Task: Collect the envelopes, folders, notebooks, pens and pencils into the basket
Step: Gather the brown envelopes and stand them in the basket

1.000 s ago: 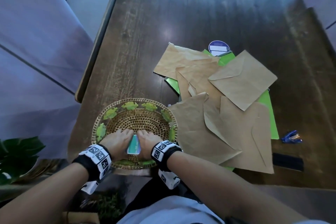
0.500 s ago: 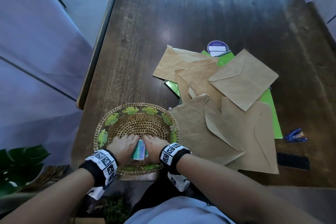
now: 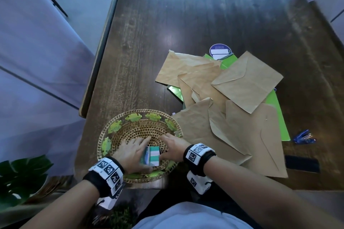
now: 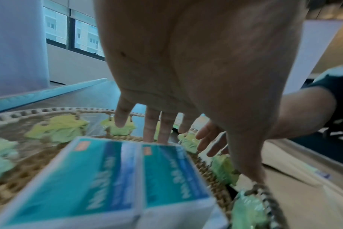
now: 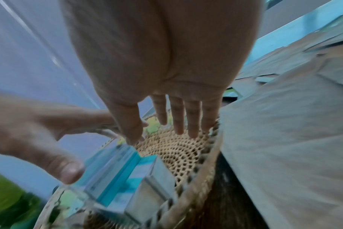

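Both hands have let go: the left hand (image 3: 132, 151) and right hand (image 3: 173, 148) now hover spread-fingered over the basket (image 3: 111, 130), where the two teal boxes (image 3: 151, 156) lie side by side – released. The envelopes (image 3: 247, 82) and green folders (image 3: 277, 117) wait untouched on the tabletop (image 3: 186, 24) – likely next.
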`<state>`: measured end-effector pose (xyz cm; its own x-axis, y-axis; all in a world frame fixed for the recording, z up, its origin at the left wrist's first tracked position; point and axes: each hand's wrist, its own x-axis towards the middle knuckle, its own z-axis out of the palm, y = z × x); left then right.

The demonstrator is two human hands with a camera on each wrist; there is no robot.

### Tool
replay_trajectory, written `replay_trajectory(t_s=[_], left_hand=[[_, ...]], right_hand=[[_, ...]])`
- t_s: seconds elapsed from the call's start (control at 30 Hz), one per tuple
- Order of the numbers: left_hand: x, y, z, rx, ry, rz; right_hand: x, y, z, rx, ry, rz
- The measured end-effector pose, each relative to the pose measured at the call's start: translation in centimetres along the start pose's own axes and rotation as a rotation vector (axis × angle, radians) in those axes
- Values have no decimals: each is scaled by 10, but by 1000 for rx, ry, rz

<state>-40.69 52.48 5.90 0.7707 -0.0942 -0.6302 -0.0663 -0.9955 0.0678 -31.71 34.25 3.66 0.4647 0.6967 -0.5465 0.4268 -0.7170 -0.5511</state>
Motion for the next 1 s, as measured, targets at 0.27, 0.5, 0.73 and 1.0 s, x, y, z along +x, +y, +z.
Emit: replay_trajectory(t_s=[0.27,0.5,0.73,1.0], left_hand=[[33,49,-32,-274,310,253],[76,112,-44,-517,370,309],[111,170,-37,-485,280,190],[128,207,-23,-507,146,-130]], right_hand=[[-36,47,-42,287,288,116],[-72,102,-55,282,432,312],[-98,186,-54,188,460,452],[-81,234,-67,130,204,514]])
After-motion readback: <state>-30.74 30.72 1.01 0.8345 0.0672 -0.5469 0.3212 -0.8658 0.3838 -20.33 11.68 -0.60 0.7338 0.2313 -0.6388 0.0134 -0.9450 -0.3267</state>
